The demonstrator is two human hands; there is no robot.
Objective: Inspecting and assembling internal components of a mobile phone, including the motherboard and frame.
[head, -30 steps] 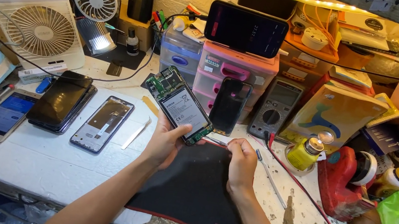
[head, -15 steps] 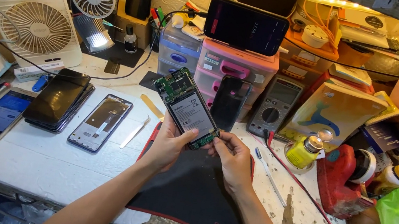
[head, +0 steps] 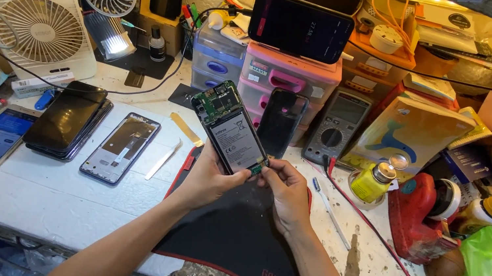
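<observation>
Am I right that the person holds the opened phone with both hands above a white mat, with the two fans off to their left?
Not quite: the head view shows the mat is black with a red edge, not white. The rest holds: the left hand and right hand both hold the opened phone above it, and the two fans stand to the left.

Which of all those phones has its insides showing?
The opened phone held in both hands: its battery and green circuit board are exposed. The dark phone propped on the pink drawers stays closed.
</observation>
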